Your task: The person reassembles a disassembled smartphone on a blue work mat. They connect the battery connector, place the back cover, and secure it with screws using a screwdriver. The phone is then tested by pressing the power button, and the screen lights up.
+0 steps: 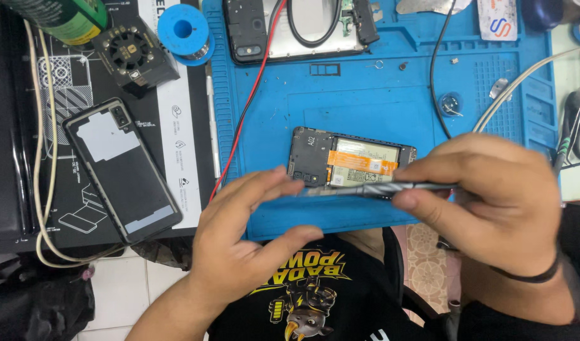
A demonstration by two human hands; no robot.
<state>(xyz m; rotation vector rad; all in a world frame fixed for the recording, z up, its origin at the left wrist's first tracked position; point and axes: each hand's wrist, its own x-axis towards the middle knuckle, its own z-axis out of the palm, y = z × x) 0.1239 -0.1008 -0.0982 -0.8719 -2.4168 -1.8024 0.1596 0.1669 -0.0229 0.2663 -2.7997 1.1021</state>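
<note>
Seen from the head camera, your right hand (492,202) pinched a slim grey screwdriver (378,188) between thumb and fingers, its shaft lying level across the near edge of the opened phone (350,165). That phone lay back-up on the blue repair mat (366,101), its cover off, showing a pale battery crossed by an orange ribbon cable. Your left hand (246,240) was loose and held nothing, its fingertips touching the phone's camera end where the screwdriver's tip reached it; the thumb lay below the mat's near edge.

Left of the phone, off the mat, a removed black back cover (123,170) lay inside-up on a dark printed sheet on the counter (574,183). Beyond the phone, at the mat's far edge, a second stripped phone (299,28) lay open. A blue solder spool (184,31) and a small black fan unit (135,57) sat far-left of the phone. A red wire (249,107) ran down the mat left of the phone, and a black cable (434,76) curved down to its right. You wore a black band on your right wrist.
</note>
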